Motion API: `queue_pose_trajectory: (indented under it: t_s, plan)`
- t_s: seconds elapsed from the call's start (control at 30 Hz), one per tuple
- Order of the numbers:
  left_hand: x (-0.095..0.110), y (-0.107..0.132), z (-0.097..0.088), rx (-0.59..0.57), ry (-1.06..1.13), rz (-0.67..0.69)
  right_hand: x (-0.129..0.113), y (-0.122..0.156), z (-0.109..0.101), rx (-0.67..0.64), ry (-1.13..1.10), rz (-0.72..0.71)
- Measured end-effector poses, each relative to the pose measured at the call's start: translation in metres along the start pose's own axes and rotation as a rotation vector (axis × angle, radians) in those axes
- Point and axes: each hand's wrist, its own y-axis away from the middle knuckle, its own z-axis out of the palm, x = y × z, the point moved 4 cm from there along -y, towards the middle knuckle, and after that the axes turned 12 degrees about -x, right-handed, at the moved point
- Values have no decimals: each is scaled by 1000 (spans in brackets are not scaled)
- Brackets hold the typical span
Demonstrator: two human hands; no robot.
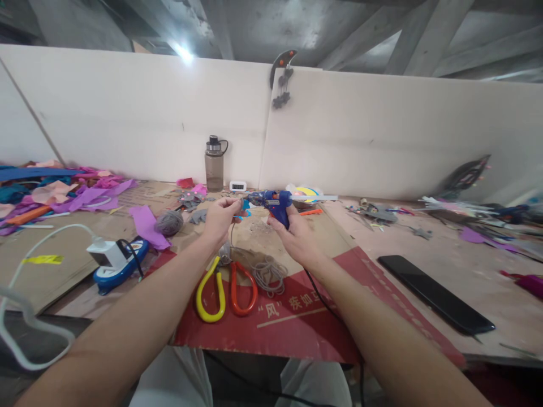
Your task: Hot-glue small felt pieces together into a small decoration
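My right hand (292, 234) is closed round the handle of a blue glue gun (274, 203), whose nozzle points left. My left hand (218, 217) is pinched on a small piece with a blue and orange bit (245, 210) held right at the gun's tip. A thin grey cord runs down from my left hand to a loose coil of grey cord (267, 274) on the cardboard. Scissors with one yellow and one red handle (223, 288) lie just below my hands.
A grey yarn ball (168, 222) and purple felt scraps (146, 223) lie left. A white charger on a blue power strip (116, 260) sits front left. A black phone (435, 294) lies right. At the back wall stand a water bottle (214, 164) and a small clock (237, 186).
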Motion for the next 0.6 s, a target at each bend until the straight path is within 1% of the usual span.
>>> queue_pose_trajectory:
  t_s: [0.33, 0.6]
  plan:
    - [3, 0, -1, 13, -103, 65, 0, 1, 1, -14, 35, 15]
    - [3, 0, -3, 18, -92, 77, -1, 1, 1, -3, 30, 14]
